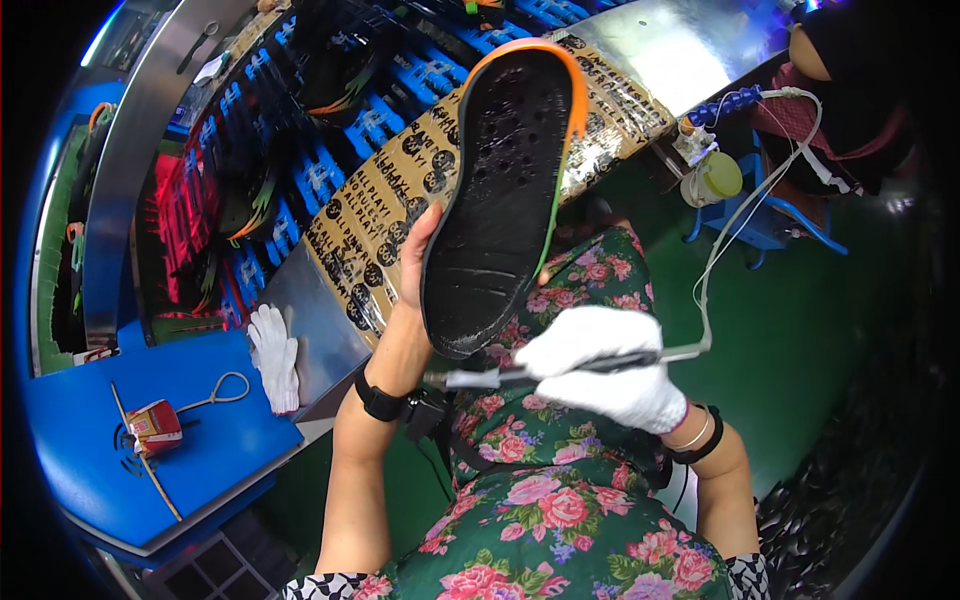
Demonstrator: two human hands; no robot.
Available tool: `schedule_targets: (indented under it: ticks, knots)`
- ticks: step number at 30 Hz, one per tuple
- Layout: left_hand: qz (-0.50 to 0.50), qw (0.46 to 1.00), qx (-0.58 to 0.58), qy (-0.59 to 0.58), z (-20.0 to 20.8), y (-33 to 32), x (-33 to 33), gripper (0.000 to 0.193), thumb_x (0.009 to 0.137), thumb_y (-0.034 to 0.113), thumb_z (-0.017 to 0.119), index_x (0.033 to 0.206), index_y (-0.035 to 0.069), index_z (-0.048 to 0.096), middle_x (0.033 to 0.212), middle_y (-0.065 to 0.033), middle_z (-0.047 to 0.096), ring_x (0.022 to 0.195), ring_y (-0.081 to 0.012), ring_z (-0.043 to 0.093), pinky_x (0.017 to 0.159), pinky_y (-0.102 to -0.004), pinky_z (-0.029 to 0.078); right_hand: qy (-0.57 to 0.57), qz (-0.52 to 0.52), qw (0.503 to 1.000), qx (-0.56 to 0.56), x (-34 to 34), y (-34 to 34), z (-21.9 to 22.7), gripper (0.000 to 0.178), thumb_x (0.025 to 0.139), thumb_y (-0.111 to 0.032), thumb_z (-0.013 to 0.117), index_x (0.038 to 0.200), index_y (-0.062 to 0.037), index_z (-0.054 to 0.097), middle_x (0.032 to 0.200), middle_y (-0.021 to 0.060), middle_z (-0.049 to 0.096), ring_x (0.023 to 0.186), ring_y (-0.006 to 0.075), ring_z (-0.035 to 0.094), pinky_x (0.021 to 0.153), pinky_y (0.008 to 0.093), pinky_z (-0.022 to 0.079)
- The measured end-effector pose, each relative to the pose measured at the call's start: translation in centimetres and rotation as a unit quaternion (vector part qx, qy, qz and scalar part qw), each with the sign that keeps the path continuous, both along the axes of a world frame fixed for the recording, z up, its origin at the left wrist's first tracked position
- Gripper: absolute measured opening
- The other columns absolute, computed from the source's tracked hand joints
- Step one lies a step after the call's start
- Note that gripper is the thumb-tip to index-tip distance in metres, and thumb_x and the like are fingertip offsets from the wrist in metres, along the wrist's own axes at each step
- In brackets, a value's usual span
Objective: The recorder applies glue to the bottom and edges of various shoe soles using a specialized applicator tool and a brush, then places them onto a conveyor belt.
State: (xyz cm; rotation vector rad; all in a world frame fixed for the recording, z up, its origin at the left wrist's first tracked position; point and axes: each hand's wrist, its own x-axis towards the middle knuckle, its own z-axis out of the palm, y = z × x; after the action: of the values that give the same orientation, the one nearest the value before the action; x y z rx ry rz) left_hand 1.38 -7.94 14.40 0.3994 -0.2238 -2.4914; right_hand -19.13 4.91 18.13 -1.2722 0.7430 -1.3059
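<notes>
My bare left hand (413, 260) grips a shoe sole (492, 200) by its sides and holds it up, tilted, in front of me. The sole is black and hollowed, with small round marks near its toe and an orange-to-green rim. In a white knit glove, my right hand (632, 393) closes round a slim black pen-shaped tool (515, 378) with a pale front part. The tool lies just below the near end of the sole, apart from it or barely touching; I cannot tell which. Its tip is blurred. A thin grey hose (706, 290) runs from its back end.
Brown tape with black print covers a bench edge (375, 215). Beyond it, several dark soles lie on a blue-striped surface (320, 170). A white glove (274, 355) rests by a blue panel (80, 420) bearing a taped stick. At right stands a blue stool (755, 225) with a yellow-green cup (718, 178); another person sits behind.
</notes>
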Motion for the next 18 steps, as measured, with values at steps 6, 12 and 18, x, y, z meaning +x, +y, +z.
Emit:
schedule_targets:
  ticks: [6, 12, 18]
  knots:
    - [0.067, 0.994, 0.089, 0.006, -0.7, 1.6, -1.1, 0.077, 0.103, 0.059, 0.039, 0.157, 0.004, 0.038, 0.15, -0.0298, 0.049, 0.13, -0.0446, 0.058, 0.106, -0.0668, 0.046, 0.246, -0.177, 0.936, -0.181, -2.9, -3.9, 1.4, 0.018, 0.079, -0.004, 0.082, 0.097, -0.0036, 0.078, 0.098, 0.0111, 0.077, 0.088, 0.0255, 0.073, 0.08, 0.0364, 0.058]
    - [-0.041, 0.997, 0.03, 0.055, -1.5, 4.0, -1.0, 0.08, 0.101, 0.061, 0.041, 0.156, 0.004, 0.038, 0.142, -0.0279, 0.056, 0.117, -0.0573, 0.061, 0.098, -0.0635, 0.053, 0.347, -0.301, 0.834, -0.305, -5.9, -9.4, 2.3, 0.02, 0.081, -0.005, 0.079, 0.101, -0.0051, 0.077, 0.098, 0.0115, 0.076, 0.088, 0.0287, 0.072, 0.079, 0.0384, 0.056]
    - [0.097, 0.988, 0.114, -0.037, -2.3, 2.8, -0.3, 0.074, 0.102, 0.057, 0.04, 0.156, 0.006, 0.04, 0.145, -0.0255, 0.056, 0.127, -0.0479, 0.058, 0.11, -0.0652, 0.044, 0.42, -0.144, 0.838, -0.318, -1.2, -3.5, 1.8, 0.027, 0.083, -0.006, 0.07, 0.109, -0.0005, 0.072, 0.1, 0.0155, 0.071, 0.085, 0.0332, 0.067, 0.077, 0.0427, 0.055]
